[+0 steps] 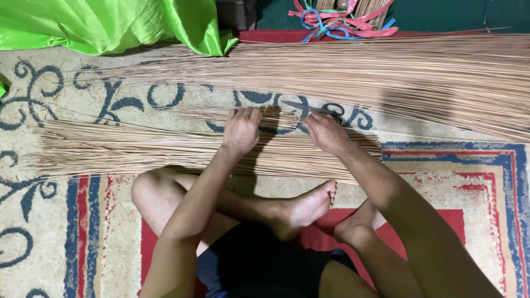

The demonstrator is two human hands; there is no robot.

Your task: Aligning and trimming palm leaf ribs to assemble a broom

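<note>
I sit cross-legged on a patterned carpet (66,232). A flat pile of thin tan sticks (127,149) lies across the carpet just beyond my feet. My left hand (240,130) rests palm down on this pile, fingers curled over a small separate bunch of sticks (204,114). My right hand (326,132) lies on the pile's right part and grips the handle of a dark knife (309,108), whose blade points left over the carpet.
A much larger heap of long sticks (419,77) stretches across the far side. Bright green cloth (110,25) lies at the top left. Pink and blue ribbons (342,22) tie an upright bundle at the top. My bare feet (306,209) are below the pile.
</note>
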